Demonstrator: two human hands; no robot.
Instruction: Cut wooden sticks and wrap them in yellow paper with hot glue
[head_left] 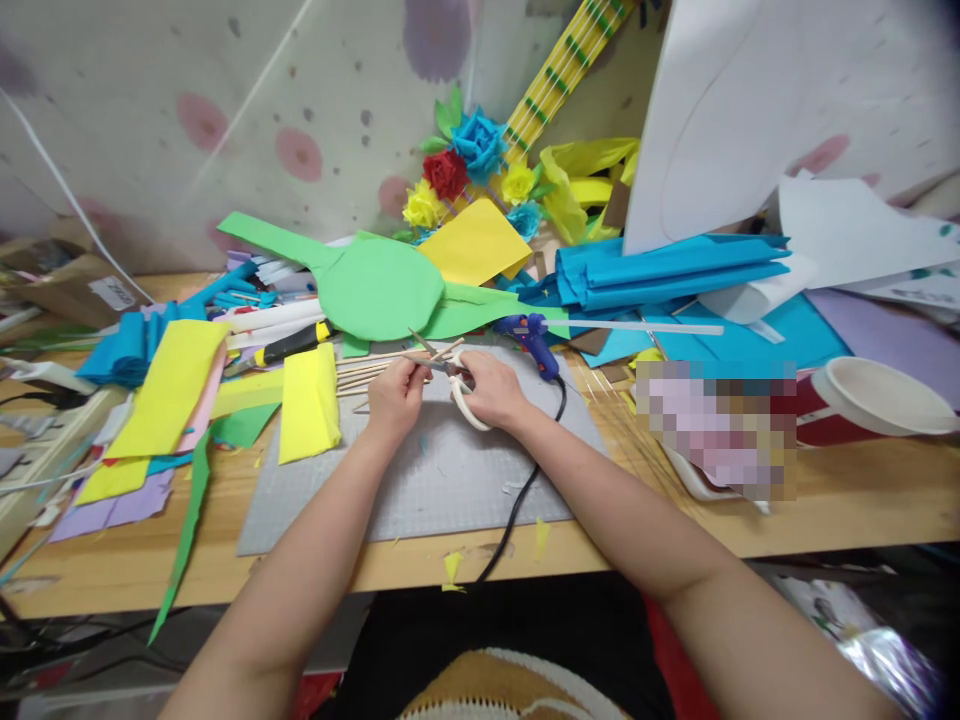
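The white-handled scissors (451, 368) are held over the grey mat (315, 510) by the right hand (489, 388), its fingers curled about the handles. The fingers of the left hand (397, 395) are pinched beside the blades, apparently on a thin stick (453, 349), which should be steadied with fingertips kept clear. Both forearms are extended and angled inward.

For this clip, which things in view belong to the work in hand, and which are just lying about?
Apparently in use: scissors, held in the right hand; thin sticks, next to the left hand; grey mat, beneath the hands.

Apparently lying about: blue glue gun; yellow-and-black cutter; green cutout; flowers; red-and-white cup.
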